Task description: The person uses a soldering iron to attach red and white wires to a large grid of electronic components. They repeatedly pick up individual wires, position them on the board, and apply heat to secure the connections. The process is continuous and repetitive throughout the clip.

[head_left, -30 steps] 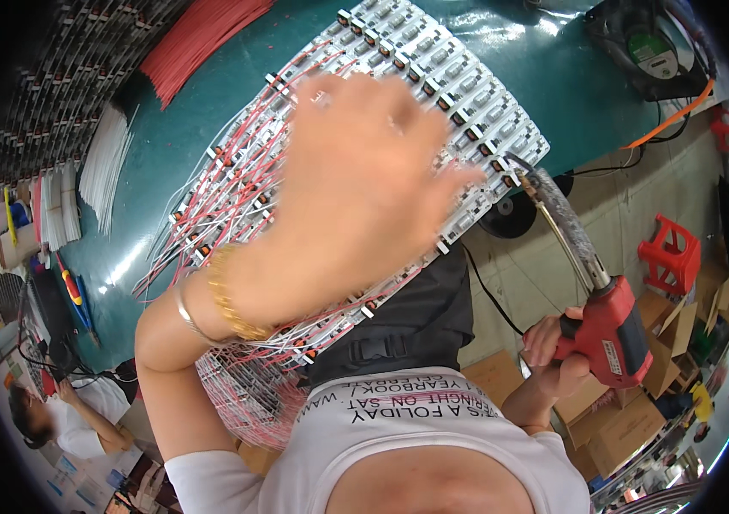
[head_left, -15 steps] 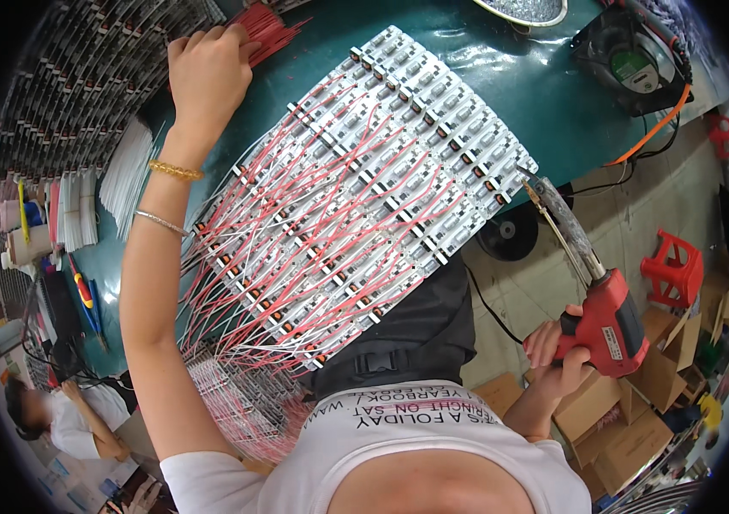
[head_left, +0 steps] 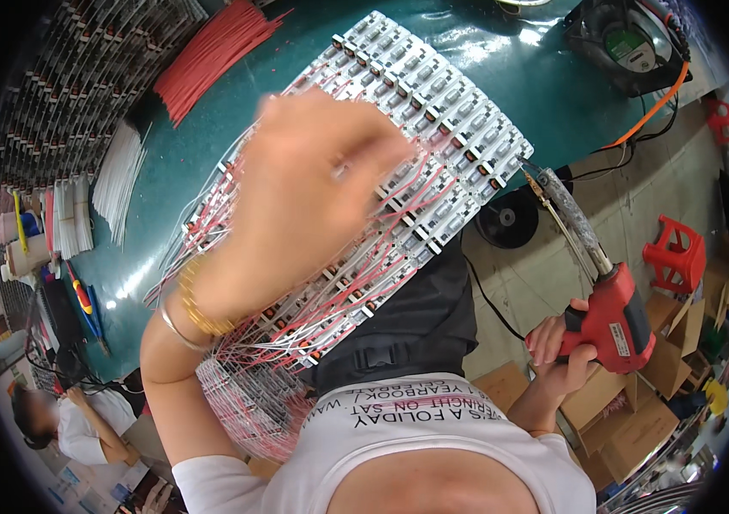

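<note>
A panel of white circuit boards (head_left: 458, 128) in rows lies tilted at the table's edge, with many red and white wires (head_left: 381, 300) trailing off its lower left side. My left hand (head_left: 313, 180) is over the panel, blurred by motion, its fingers bent into a pinch; what they hold, if anything, is smeared. My right hand (head_left: 559, 347) is wrapped round the handle of a red and black soldering gun (head_left: 617, 321). The gun's tip points up and left, close beside the panel's right corner.
Cut red wires (head_left: 214, 56) and white wires (head_left: 120, 180) lie in bundles on the green table (head_left: 313, 34). Dark stacked boards (head_left: 82, 77) fill the far left. A fan (head_left: 630, 47) stands far right; a red stool (head_left: 674, 253) and cardboard boxes (head_left: 621, 428) are on the floor. Another person (head_left: 82, 420) sits lower left.
My left hand has left the red wire bundle and come right and nearer, over the panel. The panel has shifted slightly away and left. The soldering gun stays almost in place.
</note>
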Available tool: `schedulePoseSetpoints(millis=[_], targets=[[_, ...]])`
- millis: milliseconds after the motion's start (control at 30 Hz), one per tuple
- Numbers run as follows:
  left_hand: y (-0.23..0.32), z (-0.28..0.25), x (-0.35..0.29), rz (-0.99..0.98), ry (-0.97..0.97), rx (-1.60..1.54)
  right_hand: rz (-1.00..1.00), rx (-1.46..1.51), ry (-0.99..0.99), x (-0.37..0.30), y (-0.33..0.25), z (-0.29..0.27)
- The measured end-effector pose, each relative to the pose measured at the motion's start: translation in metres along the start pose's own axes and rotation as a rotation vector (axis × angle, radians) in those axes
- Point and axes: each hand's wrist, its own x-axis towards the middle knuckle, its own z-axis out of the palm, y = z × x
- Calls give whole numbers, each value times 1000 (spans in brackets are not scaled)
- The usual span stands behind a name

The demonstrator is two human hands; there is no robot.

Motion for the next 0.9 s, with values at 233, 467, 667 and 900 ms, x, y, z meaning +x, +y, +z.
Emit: schedulePoseSetpoints(millis=[233, 467, 667, 900], targets=[[23, 46, -22, 47, -17, 102, 32, -127, -37, -13, -9, 0], [22, 59, -28, 65, 27, 171, 80, -190, -47, -19, -5, 5], [23, 64, -29, 107, 64, 224, 128, -200, -15, -16, -8, 11], [23, 65, -29, 125, 63, 259, 140, -221, -52, -13, -7, 10]])
